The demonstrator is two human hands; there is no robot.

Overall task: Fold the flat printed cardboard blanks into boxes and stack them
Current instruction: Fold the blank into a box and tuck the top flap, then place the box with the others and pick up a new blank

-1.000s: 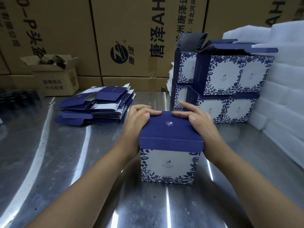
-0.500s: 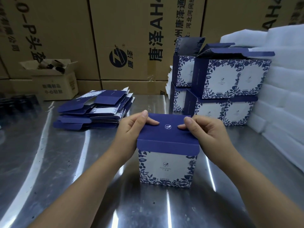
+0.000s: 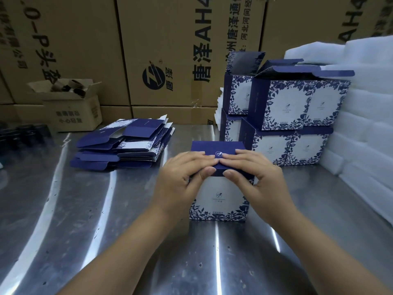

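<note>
Leftward, flat glossy blanks (image 3: 123, 143) lie fanned on our steel table (image 3: 63, 209). At centre our left hand (image 3: 180, 179) and right hand (image 3: 261, 179) each pinch the square navy lid (image 3: 217, 146) of the upright floral box (image 3: 221, 201), thumbs on its front lip. Rightward, folded boxes (image 3: 282, 105) stack against white foam (image 3: 365, 116).

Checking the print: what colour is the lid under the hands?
The lid is plain navy with a small white logo; head view.
</note>
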